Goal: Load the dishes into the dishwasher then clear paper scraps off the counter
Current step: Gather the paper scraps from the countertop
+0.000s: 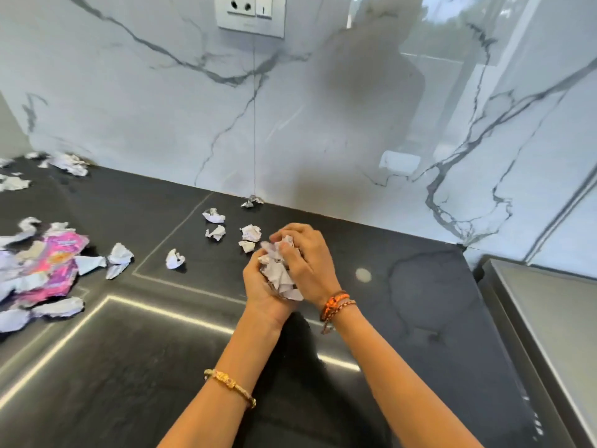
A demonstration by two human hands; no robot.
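Two bare forearms reach in from the bottom edge, elbows cut off. Left hand (261, 286) and right hand (302, 257) meet over the dark counter (420, 302), both curled round one wad (279, 274) of crumpled paper, which they largely hide. Loose scraps (214, 232) lie just beyond the hands, near the marble wall (161, 108). More scraps and a pink wrapper (53, 263) run off the left edge; its print is unreadable.
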